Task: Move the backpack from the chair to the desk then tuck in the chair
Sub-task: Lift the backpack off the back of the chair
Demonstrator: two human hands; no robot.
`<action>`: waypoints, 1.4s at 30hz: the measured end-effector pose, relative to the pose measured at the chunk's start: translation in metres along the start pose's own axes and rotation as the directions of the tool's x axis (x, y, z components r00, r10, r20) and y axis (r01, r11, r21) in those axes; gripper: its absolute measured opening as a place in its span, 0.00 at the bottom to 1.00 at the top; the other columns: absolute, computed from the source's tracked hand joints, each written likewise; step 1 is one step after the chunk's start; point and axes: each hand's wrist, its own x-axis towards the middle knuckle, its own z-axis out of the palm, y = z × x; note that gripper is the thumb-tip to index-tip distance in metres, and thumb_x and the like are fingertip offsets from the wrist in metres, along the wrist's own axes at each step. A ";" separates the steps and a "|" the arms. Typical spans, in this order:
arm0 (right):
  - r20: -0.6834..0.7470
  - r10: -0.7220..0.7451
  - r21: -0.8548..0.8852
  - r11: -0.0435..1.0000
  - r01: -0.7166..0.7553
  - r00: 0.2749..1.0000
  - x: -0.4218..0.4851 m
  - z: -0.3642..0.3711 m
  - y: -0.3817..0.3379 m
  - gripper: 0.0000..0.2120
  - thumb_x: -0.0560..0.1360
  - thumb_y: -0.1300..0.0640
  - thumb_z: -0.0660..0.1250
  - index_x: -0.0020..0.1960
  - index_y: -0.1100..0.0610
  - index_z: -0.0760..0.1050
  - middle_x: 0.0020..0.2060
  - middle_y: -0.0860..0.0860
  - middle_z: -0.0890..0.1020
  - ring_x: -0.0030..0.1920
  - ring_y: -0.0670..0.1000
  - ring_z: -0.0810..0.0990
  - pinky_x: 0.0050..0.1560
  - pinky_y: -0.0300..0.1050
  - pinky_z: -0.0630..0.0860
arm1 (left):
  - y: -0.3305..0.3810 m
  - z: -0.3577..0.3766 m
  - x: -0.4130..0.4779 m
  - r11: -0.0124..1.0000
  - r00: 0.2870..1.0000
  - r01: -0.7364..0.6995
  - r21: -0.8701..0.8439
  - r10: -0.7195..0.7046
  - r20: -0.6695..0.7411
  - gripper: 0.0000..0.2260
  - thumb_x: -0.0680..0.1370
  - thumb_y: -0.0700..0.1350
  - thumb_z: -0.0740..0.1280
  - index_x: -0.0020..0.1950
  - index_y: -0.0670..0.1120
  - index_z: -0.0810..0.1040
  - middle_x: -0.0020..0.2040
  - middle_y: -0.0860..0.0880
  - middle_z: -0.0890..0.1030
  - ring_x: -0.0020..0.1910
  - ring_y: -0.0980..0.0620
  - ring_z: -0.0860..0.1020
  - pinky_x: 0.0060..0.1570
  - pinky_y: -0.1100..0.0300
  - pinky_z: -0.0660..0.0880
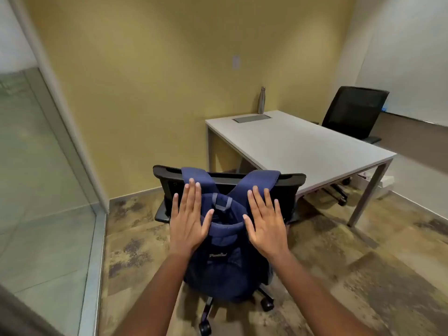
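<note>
On the back of the chair (294, 183), hanging by two straps: the blue backpack (224, 267). Left hand (188, 220) and right hand (265, 223) flat, fingers spread, holding nothing. Best to grab both straps, lift straight up, then carry over to the desk (303, 146).

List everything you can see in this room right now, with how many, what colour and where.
backpack: one, navy blue, hanging on the near chair's back, straps draped over the top
near chair: one, black, on castors, pulled out from the desk
desk: one, white top, grey legs, against the yellow wall
bottle: one, silver, upright at the desk's far edge
cable hatch: one, grey, set into the desk top
far chair: one, black mesh, beyond the desk
left hand: open, over the left strap
right hand: open, over the right strap
</note>
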 end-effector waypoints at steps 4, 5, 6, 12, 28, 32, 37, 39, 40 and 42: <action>0.019 0.005 -0.007 1.000 -0.005 1.000 -0.014 0.009 -0.009 0.26 0.76 0.48 0.53 0.71 0.58 0.62 0.71 0.54 0.67 0.73 0.54 0.55 0.67 0.58 0.64 | 0.002 0.002 -0.007 0.996 0.998 0.046 -0.079 -0.042 0.046 0.33 0.76 0.60 0.32 0.73 0.40 0.50 0.75 0.43 0.51 0.73 0.57 0.38 0.70 0.59 0.35; 0.028 0.005 -0.001 1.000 -0.005 1.000 -0.018 0.011 -0.011 0.26 0.76 0.48 0.52 0.71 0.57 0.62 0.71 0.53 0.66 0.73 0.53 0.55 0.67 0.57 0.64 | 0.002 0.003 -0.009 0.996 0.999 0.029 -0.086 -0.025 0.045 0.33 0.76 0.60 0.32 0.73 0.40 0.52 0.74 0.42 0.53 0.74 0.56 0.40 0.70 0.59 0.36; 0.051 0.007 0.003 1.000 -0.007 0.999 -0.020 0.013 -0.012 0.26 0.76 0.49 0.52 0.71 0.57 0.62 0.71 0.53 0.67 0.73 0.54 0.56 0.67 0.58 0.65 | 0.001 0.003 -0.010 0.997 0.998 0.018 -0.076 -0.013 0.056 0.33 0.77 0.59 0.33 0.73 0.40 0.53 0.74 0.41 0.54 0.75 0.53 0.45 0.70 0.59 0.37; 0.122 0.060 -0.013 0.998 -0.059 0.991 -0.026 0.015 -0.021 0.25 0.76 0.49 0.51 0.71 0.57 0.62 0.70 0.53 0.68 0.70 0.58 0.60 0.64 0.60 0.67 | -0.007 0.011 -0.015 0.994 0.997 -0.016 -0.111 0.025 0.079 0.32 0.77 0.59 0.34 0.73 0.41 0.52 0.74 0.43 0.53 0.74 0.55 0.41 0.71 0.58 0.37; 0.076 0.131 0.077 0.988 -0.136 0.989 -0.004 -0.019 0.031 0.27 0.78 0.51 0.52 0.74 0.56 0.50 0.73 0.50 0.50 0.73 0.53 0.43 0.73 0.54 0.46 | 0.019 0.013 -0.004 0.977 0.990 -0.084 -0.196 0.105 0.096 0.28 0.76 0.58 0.41 0.73 0.47 0.45 0.73 0.50 0.42 0.73 0.49 0.39 0.72 0.51 0.41; 0.098 0.147 0.073 0.985 -0.154 0.984 0.009 -0.023 0.052 0.25 0.79 0.52 0.53 0.74 0.56 0.53 0.75 0.54 0.57 0.74 0.52 0.45 0.73 0.53 0.46 | 0.036 0.013 0.003 0.980 0.988 -0.103 -0.173 0.120 0.095 0.27 0.78 0.56 0.45 0.74 0.47 0.46 0.74 0.49 0.44 0.73 0.50 0.40 0.72 0.51 0.41; 0.154 0.109 0.113 0.985 -0.127 0.982 0.017 -0.026 0.077 0.24 0.79 0.51 0.53 0.74 0.55 0.54 0.75 0.55 0.58 0.75 0.55 0.52 0.73 0.56 0.52 | 0.063 0.011 0.012 0.984 0.993 -0.062 -0.167 0.078 0.091 0.28 0.77 0.57 0.45 0.74 0.44 0.48 0.76 0.44 0.50 0.74 0.49 0.44 0.72 0.51 0.41; 0.173 0.067 0.108 0.990 -0.086 0.983 0.020 -0.029 0.090 0.24 0.79 0.51 0.52 0.74 0.55 0.55 0.75 0.54 0.59 0.75 0.54 0.53 0.73 0.56 0.52 | 0.077 0.009 0.016 0.983 0.995 -0.024 -0.183 0.041 0.089 0.29 0.77 0.56 0.47 0.74 0.42 0.49 0.76 0.42 0.51 0.75 0.47 0.48 0.72 0.51 0.43; 0.183 0.051 0.115 0.991 -0.073 0.982 0.023 -0.031 0.097 0.24 0.79 0.51 0.52 0.73 0.55 0.55 0.74 0.54 0.60 0.75 0.53 0.53 0.73 0.56 0.52 | 0.085 0.008 0.019 0.982 0.996 -0.008 -0.191 0.025 0.086 0.29 0.77 0.55 0.48 0.74 0.41 0.49 0.76 0.42 0.53 0.75 0.47 0.50 0.73 0.50 0.44; 0.217 0.035 0.148 0.987 -0.069 0.976 0.029 -0.035 0.112 0.23 0.80 0.51 0.51 0.73 0.55 0.56 0.74 0.54 0.61 0.75 0.52 0.54 0.72 0.57 0.52 | 0.100 0.005 0.027 0.979 0.996 0.022 -0.201 -0.004 0.085 0.29 0.77 0.55 0.48 0.73 0.41 0.51 0.75 0.39 0.57 0.75 0.44 0.53 0.73 0.48 0.48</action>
